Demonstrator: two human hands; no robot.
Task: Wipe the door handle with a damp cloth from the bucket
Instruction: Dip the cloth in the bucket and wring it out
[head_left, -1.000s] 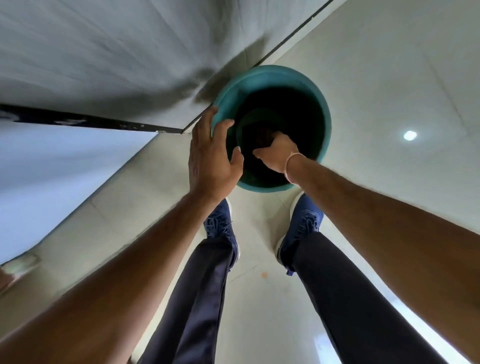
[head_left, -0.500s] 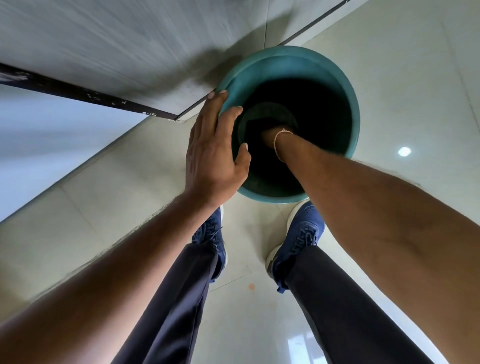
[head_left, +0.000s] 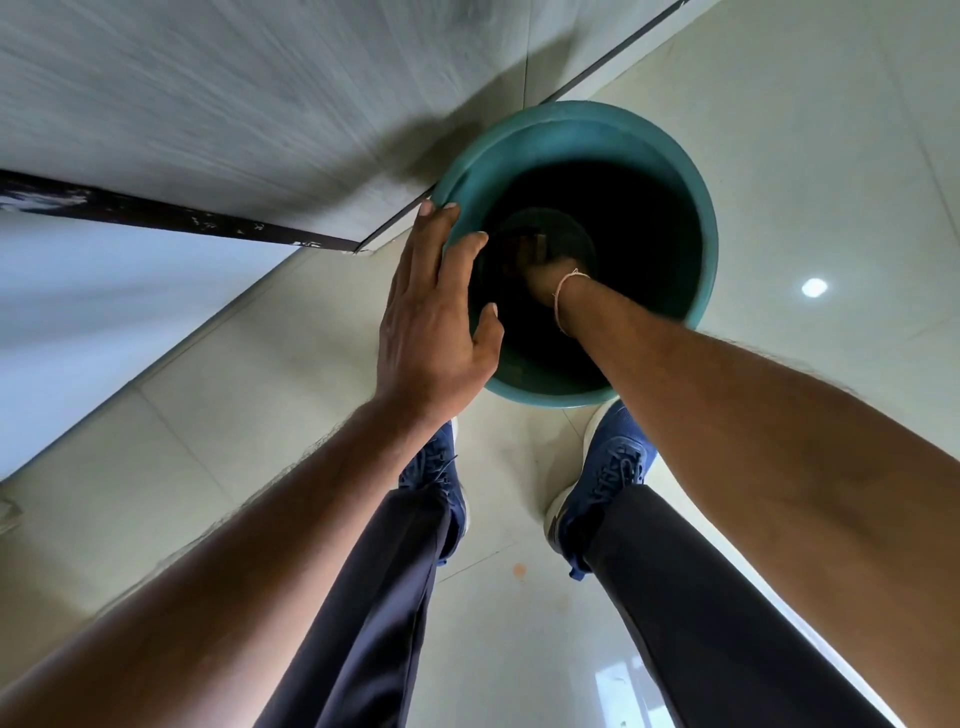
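Observation:
A teal plastic bucket (head_left: 691, 208) stands on the tiled floor in front of my feet. My left hand (head_left: 434, 317) lies flat against its left rim, fingers spread and holding nothing. My right hand (head_left: 535, 260) reaches deep into the dark inside of the bucket, wrist at the level of a thin bracelet. Its fingers are in shadow at the bottom and I cannot tell whether they hold anything. No cloth and no door handle show clearly.
A grey wall (head_left: 208, 93) with a dark skirting strip (head_left: 156, 215) runs behind and left of the bucket. My two blue shoes (head_left: 608, 473) stand on the glossy floor tiles (head_left: 779, 130) just below the bucket.
My right hand has gone from the bucket's rim down to its bottom. My left hand has slid up along the left rim. The camera has moved closer.

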